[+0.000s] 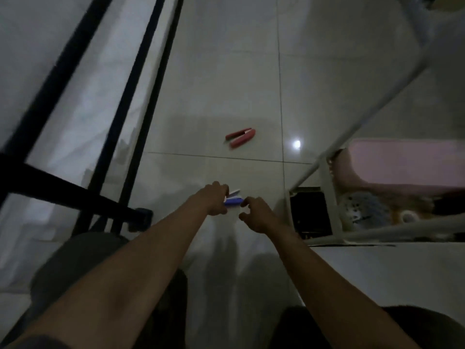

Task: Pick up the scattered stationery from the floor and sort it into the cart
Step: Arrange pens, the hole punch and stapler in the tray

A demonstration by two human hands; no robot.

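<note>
We're low over the floor [226, 59], pale tiles all round. The cart [327, 202] stands at our right, its shelf holding a pink bin [402, 167]. A black frame [120, 122] rises on our left. Both arms reach forward. Our left hand [214, 200] grips a blue and white item [232, 199], blurred. Our right hand [255, 216] hovers just beside it, fingers loosely curled, holding nothing. A red stapler [240, 138] lies beyond, well apart.
</note>
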